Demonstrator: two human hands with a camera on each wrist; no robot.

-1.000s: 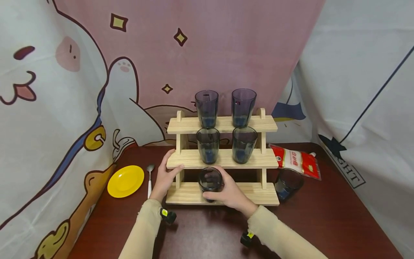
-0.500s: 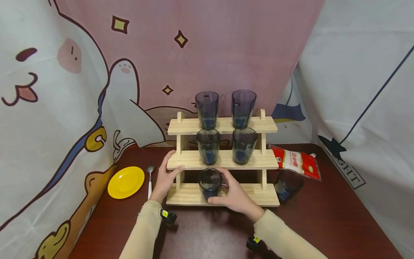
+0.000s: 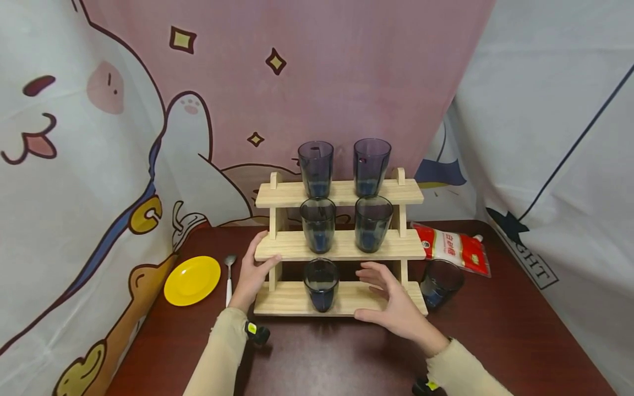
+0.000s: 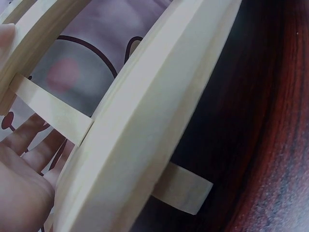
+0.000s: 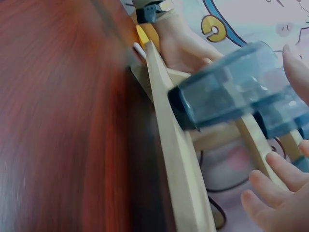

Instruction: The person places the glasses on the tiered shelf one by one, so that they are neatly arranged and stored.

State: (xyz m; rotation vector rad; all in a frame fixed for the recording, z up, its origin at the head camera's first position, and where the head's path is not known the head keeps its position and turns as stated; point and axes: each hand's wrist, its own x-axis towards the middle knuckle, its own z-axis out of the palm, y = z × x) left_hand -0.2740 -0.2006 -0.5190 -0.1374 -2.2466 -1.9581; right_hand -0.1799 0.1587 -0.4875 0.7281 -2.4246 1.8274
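A three-tier wooden display rack (image 3: 292, 297) stands on the table. My left hand (image 3: 251, 275) grips the left end of its middle shelf, with the thumb over the board. In the left wrist view, the fingers (image 4: 41, 150) of that hand lie by the rack's upright. A dark tinted glass (image 3: 321, 286) sits upright on the bottom tier, left of centre. To its right, my right hand (image 3: 396, 311) hovers over the bottom tier, fingers spread, holding nothing. The right wrist view shows a gap between this glass (image 5: 227, 87) and the fingers. Paired glasses occupy the middle tier (image 3: 342, 247) and top tier (image 3: 342, 190).
Another dark glass (image 3: 441, 283) is on the table just right of the rack. Behind it lies a red and white packet (image 3: 455, 247). A yellow plate (image 3: 192, 280) and a white-handled spoon (image 3: 229, 283) are at left. Printed cloth (image 3: 396, 66) hangs around the table.
My right hand has let go of the glass on the bottom tier and moved right, away from it. The left hand has stayed on the rack.
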